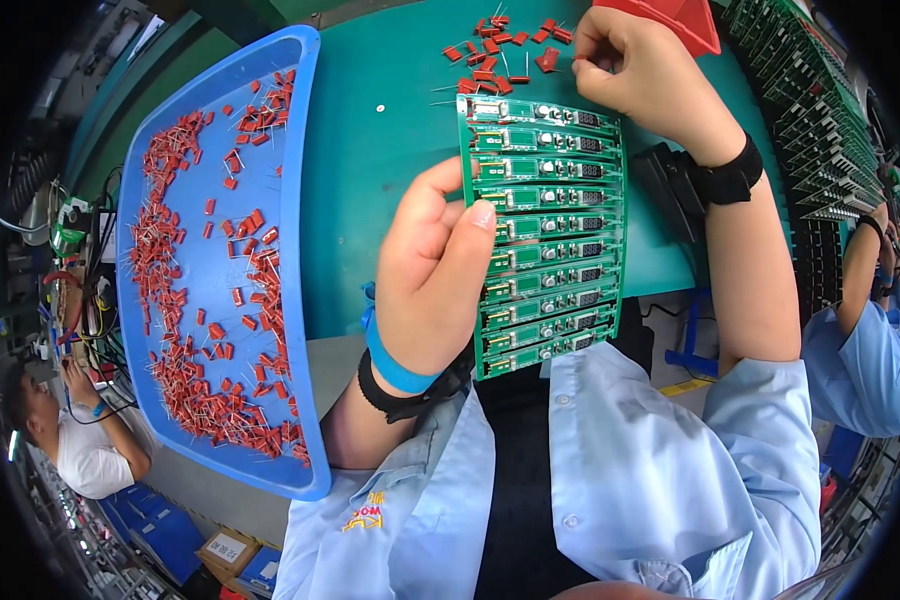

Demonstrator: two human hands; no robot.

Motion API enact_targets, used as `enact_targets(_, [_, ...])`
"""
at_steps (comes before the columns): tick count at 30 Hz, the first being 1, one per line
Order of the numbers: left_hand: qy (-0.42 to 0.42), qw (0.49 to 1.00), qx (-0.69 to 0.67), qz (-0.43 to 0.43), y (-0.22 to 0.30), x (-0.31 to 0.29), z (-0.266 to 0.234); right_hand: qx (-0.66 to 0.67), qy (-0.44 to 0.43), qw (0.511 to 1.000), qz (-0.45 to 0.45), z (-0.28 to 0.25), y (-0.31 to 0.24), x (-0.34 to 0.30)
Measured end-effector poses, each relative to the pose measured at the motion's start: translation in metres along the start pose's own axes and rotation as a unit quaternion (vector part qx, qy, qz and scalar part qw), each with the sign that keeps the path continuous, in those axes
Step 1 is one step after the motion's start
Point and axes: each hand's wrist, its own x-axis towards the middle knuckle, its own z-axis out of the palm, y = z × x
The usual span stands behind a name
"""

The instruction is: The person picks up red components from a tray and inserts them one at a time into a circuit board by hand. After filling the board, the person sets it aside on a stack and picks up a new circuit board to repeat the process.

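Note:
My left hand [425,275] grips the left edge of a green circuit board panel [555,226], thumb on its front and fingers behind. The panel is made of several narrow strips, each with a small dark display and silver parts, and it stands tilted above the green table mat [390,130]. Past the panel's upper right corner, my right hand [655,80] is closed in a pinch; what its fingertips hold, if anything, is too small to make out. Just left of those fingertips lie loose red capacitors [488,72] with thin wire legs.
On the left, a large blue tray [308,200] holds many more red capacitors. A red bin [685,22] stands at the far edge. Racked green boards [820,110] line the right side, where another person's arm [863,255] reaches in. Another person [100,440] works at far left.

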Motion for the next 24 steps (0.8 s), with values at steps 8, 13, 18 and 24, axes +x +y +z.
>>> enact_targets(8, [-0.007, 1.0, -0.009, 0.0, 0.001, -0.001, 0.001, 0.209, 0.024, 0.976, 0.058, -0.003, 0.006, 0.0])
enact_targets(13, [-0.013, 1.0, -0.011, 0.003, 0.001, -0.003, -0.001, 0.328, -0.028, 0.934, 0.142, -0.013, 0.0, 0.001])
enact_targets(18, [-0.013, 1.0, -0.006, -0.002, 0.001, -0.003, -0.002, 0.365, -0.02, 0.925, 0.104, -0.011, -0.004, -0.004])
enact_targets(24, [-0.01, 1.0, -0.005, 0.001, 0.0, -0.002, 0.0, 0.349, 0.0, 0.937, 0.032, -0.003, -0.023, -0.012])
